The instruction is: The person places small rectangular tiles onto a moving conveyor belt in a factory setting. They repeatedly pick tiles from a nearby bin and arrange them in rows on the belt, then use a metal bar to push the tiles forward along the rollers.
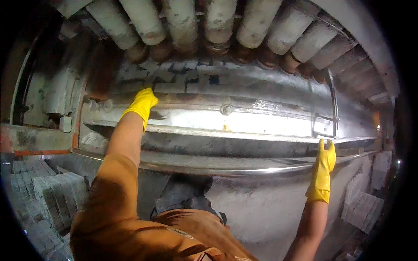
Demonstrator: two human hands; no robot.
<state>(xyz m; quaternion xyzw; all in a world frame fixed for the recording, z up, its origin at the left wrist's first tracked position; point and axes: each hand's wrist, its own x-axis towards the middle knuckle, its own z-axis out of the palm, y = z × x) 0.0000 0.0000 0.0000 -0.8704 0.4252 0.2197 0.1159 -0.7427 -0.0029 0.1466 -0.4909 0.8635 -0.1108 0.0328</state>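
Observation:
My left hand (146, 103), in a yellow rubber glove, reaches out over the far side of a long metal trough. Its fingers are curled closed, and what they hold, if anything, is hidden. Just beyond it, several flat grey-white tiles or slabs (187, 78) lie scattered on a wet, dark surface. My right hand (324, 163), gloved the same way, is at the trough's front ledge (261, 137). Its thumb and fingertips pinch the lower end of a thin metal frame with an upright rod (334, 104).
A row of thick, pale, stained cylinders (220, 21) hangs above the far side. A shiny metal rim (244, 170) runs in front of my body. Stacks of grey-white slabs stand at the left (61, 195) and right (363, 211). A rusty-edged frame (41, 141) borders the left.

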